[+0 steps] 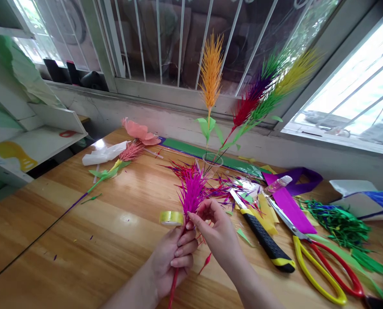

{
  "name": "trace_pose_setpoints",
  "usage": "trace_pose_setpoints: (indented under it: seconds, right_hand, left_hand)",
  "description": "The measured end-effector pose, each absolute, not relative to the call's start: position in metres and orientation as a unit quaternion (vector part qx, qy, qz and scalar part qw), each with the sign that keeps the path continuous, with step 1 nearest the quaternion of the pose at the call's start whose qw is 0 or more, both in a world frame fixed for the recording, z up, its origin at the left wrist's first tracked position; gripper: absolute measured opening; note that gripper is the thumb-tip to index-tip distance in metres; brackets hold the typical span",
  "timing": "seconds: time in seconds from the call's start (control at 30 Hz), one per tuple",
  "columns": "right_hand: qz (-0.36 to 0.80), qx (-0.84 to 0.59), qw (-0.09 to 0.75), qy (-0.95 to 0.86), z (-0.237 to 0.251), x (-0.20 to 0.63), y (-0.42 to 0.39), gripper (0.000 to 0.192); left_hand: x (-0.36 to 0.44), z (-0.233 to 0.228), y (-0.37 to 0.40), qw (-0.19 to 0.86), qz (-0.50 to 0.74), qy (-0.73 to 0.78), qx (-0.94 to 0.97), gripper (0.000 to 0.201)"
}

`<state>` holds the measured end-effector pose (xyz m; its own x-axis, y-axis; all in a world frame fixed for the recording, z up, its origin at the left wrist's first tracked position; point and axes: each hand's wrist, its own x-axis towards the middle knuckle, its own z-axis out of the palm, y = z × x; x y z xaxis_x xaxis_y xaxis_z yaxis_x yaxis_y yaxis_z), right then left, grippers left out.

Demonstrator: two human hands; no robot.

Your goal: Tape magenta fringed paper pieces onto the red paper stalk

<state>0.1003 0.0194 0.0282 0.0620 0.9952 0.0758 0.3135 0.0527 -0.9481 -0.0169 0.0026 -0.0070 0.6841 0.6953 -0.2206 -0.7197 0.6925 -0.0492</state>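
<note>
Magenta paper plume (pixel 191 191) stands upright over the wooden table (pixel 82 240), its red stem clenched in the left hand (pixel 174 257); the right hand (pixel 219 234) pinches its fringe, near tape roll (pixel 171 217) and utility knife (pixel 262 236).

No legible markings

No text, label, brand, number or sign can be read anywhere in the frame. The utility knife (pixel 265 238), scissors (pixel 320 266) and tape roll (pixel 171 217) at centre and lower right show no readable print.
</note>
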Motion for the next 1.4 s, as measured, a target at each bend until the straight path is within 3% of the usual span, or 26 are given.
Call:
trace_pose_setpoints:
  seconds: [0.3,0.53,0.93,1.4]
  right_hand:
    - [0.398,-0.55,0.479,-0.557,0.036,0.096,0.016,0.016]
    - [0.398,-0.603,0.392,-0.57,0.05,0.095,0.023,0.021]
    - [0.389,-0.595,0.387,-0.587,0.05,0.095,0.02,0.017]
    - [0.234,-0.613,0.367,-0.659,0.031,0.095,0.018,0.017]
  left_hand:
    - [-0.017,-0.004,0.004,0.918,0.383,0.09,-0.052,0.017]
    - [-0.016,-0.005,0.005,0.914,0.384,0.121,-0.044,0.021]
    - [-0.016,-0.001,0.006,0.907,0.388,0.158,-0.039,0.022]
    - [-0.013,0.008,0.005,0.882,0.4,0.247,0.021,0.028]
